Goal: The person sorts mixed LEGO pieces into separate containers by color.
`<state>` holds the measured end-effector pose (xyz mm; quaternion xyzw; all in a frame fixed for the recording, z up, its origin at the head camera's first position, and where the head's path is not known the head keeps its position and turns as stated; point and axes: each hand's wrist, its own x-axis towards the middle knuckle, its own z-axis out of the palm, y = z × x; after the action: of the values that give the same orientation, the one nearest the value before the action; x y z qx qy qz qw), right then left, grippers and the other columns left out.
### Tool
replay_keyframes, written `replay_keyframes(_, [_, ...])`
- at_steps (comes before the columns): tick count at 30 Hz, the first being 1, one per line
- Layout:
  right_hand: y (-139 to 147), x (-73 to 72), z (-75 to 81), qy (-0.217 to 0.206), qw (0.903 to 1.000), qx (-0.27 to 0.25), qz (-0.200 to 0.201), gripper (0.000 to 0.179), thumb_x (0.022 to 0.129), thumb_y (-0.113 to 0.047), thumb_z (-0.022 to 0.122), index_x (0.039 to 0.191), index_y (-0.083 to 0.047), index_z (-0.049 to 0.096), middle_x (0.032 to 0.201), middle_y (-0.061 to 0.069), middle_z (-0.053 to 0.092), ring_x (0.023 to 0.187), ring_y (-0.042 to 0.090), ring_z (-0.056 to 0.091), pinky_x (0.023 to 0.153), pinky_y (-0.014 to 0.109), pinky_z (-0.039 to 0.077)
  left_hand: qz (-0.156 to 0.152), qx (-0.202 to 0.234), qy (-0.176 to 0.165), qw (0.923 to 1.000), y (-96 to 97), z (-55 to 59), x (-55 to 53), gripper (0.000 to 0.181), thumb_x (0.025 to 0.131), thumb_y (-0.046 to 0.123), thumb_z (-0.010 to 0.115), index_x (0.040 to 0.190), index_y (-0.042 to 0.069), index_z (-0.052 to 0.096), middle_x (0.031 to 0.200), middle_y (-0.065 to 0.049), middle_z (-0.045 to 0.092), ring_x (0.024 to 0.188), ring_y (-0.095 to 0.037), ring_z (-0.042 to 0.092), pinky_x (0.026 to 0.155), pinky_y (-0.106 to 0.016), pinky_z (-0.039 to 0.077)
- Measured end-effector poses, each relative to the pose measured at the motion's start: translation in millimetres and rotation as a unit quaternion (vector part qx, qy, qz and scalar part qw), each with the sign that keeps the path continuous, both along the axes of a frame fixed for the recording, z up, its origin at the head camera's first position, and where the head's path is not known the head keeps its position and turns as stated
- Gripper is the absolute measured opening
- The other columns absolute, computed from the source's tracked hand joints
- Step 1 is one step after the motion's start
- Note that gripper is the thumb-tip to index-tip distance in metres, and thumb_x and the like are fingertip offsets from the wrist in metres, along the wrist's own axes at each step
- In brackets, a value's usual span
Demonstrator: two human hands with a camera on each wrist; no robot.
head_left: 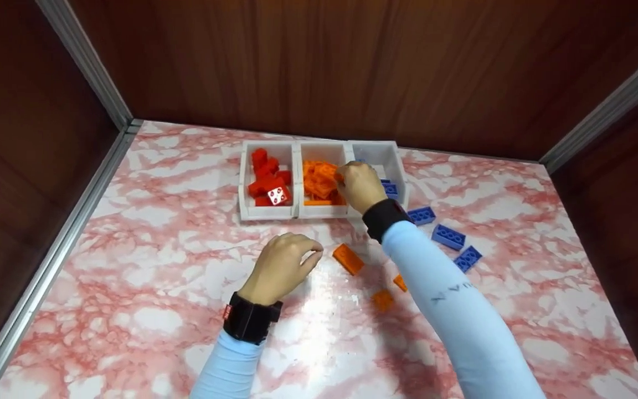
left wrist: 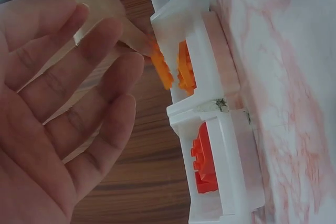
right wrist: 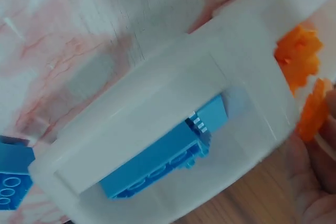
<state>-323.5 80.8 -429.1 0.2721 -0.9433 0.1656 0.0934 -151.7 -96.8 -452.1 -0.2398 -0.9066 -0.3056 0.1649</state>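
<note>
My right hand (head_left: 361, 185) is over the middle compartment of a white three-part tray (head_left: 268, 213). Between its thumb and fingers it pinches an orange toy brick (right wrist: 314, 109), seen in both wrist views against the tray wall. Below lie more orange bricks (head_left: 319, 178) in that compartment. Red bricks (head_left: 266, 180) fill the left one, with a white-faced piece with red dots (head_left: 277, 195) on top. Blue bricks (right wrist: 157, 163) lie in the right one. My left hand (head_left: 281, 265) hovers over the table in front of the tray, fingers loosely bent, holding nothing.
On the marbled table (head_left: 175, 266), a loose orange brick (head_left: 348, 259) lies right of my left hand, with a smaller orange piece (head_left: 383, 300) nearer me. Several blue bricks (head_left: 448, 236) lie right of the tray. A brown wooden wall (head_left: 319, 66) stands behind.
</note>
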Motion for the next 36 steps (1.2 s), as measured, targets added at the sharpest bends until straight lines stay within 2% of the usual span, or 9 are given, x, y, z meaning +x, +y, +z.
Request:
replay_keyframes(5, [-13,-10.7,-1.4,-0.018,0.9996,-0.011,-0.019,0.012,0.094,0.001,0.062,0.101,0.004,0.071,0.106,0.021,0.068,0.093,0.038,0.067,0.081,0.044,0.055,0.0,-0.003,0.007,1.0,0.7,0.1,-0.4,0.009,0.093,0.016,0.069,0.093,0.012,0.077,0.092,0.0,0.074,0.088,-0.019,0.067,0.081,-0.038,0.052])
replay_keyframes(7, [-14,-11.3,-0.3,-0.023,0.9995,-0.012,-0.02,0.013,0.094,0.001,0.062,0.103,0.004,0.07,0.112,0.021,0.067,0.092,0.04,0.067,0.08,0.046,0.055,0.0,-0.003,0.012,0.9999,0.7,-0.2,-0.7,0.009,0.092,0.015,0.069,0.092,0.012,0.077,0.091,0.001,0.073,0.087,-0.019,0.067,0.08,-0.037,0.052])
replay_keyframes(10, [-11,-11.1,0.5,-0.021,0.9995,-0.01,-0.019,0.014,0.094,0.0,0.061,0.105,0.002,0.07,0.123,0.023,0.064,0.098,0.042,0.066,0.085,0.048,0.055,-0.002,-0.003,0.019,0.9998,1.8,-0.3,-1.0,0.008,0.092,0.015,0.069,0.092,0.012,0.077,0.09,0.002,0.073,0.087,-0.018,0.067,0.08,-0.037,0.051])
replay_keyframes(14, [-5,-9.5,1.1,-0.001,0.9999,-0.012,-0.006,0.017,0.093,0.001,0.062,0.107,0.001,0.072,0.127,0.024,0.062,0.107,0.042,0.064,0.092,0.049,0.052,-0.006,-0.004,0.018,0.9998,2.7,-0.3,-0.9,0.008,0.092,0.015,0.07,0.092,0.012,0.077,0.09,0.001,0.073,0.087,-0.018,0.067,0.08,-0.037,0.052])
replay_keyframes(17, [-1,-3.6,4.2,0.02,0.9994,-0.027,0.009,0.018,0.092,0.002,0.063,0.107,0.001,0.073,0.121,0.022,0.065,0.107,0.039,0.064,0.093,0.046,0.051,-0.007,-0.004,0.017,0.9998,2.6,-0.1,0.0,0.008,0.092,0.015,0.07,0.093,0.012,0.077,0.091,0.001,0.073,0.087,-0.018,0.067,0.079,-0.037,0.052])
replay_keyframes(21, [4,11.1,8.1,0.042,0.9968,-0.062,0.027,0.019,0.092,0.001,0.063,0.107,0.002,0.074,0.113,0.019,0.068,0.103,0.035,0.064,0.093,0.043,0.051,-0.002,-0.005,0.017,0.9998,0.6,-0.1,1.2,0.007,0.091,0.014,0.071,0.094,0.011,0.077,0.091,0.001,0.073,0.086,-0.019,0.067,0.078,-0.038,0.052])
replay_keyframes(26, [17,36.1,7.4,0.065,0.993,-0.094,0.03,0.018,0.091,-0.004,0.064,0.105,0.0,0.075,0.11,0.016,0.07,0.102,0.033,0.064,0.092,0.043,0.05,-0.006,-0.009,0.01,0.9999,2.3,0.6,0.9,0.007,0.091,0.015,0.071,0.093,0.012,0.077,0.09,0.001,0.074,0.085,-0.019,0.067,0.078,-0.038,0.052])
replay_keyframes(31, [39,67.7,-0.1,0.063,0.9885,-0.137,0.015,0.018,0.092,-0.011,0.068,0.106,-0.002,0.074,0.107,0.014,0.069,0.099,0.03,0.065,0.089,0.04,0.052,-0.015,-0.006,0.001,0.9999,5.8,-0.4,1.7,0.008,0.091,0.016,0.071,0.095,0.011,0.077,0.092,-0.001,0.074,0.086,-0.02,0.067,0.08,-0.038,0.052])
replay_keyframes(36, [65,100.8,-8.0,0.057,0.9825,-0.177,-0.014,0.018,0.093,-0.016,0.07,0.105,-0.004,0.075,0.102,0.01,0.07,0.087,0.024,0.064,0.077,0.036,0.053,-0.017,-0.003,-0.001,0.9999,7.9,-0.9,3.4,0.009,0.091,0.015,0.071,0.095,0.011,0.078,0.093,-0.001,0.074,0.087,-0.021,0.068,0.082,-0.039,0.052])
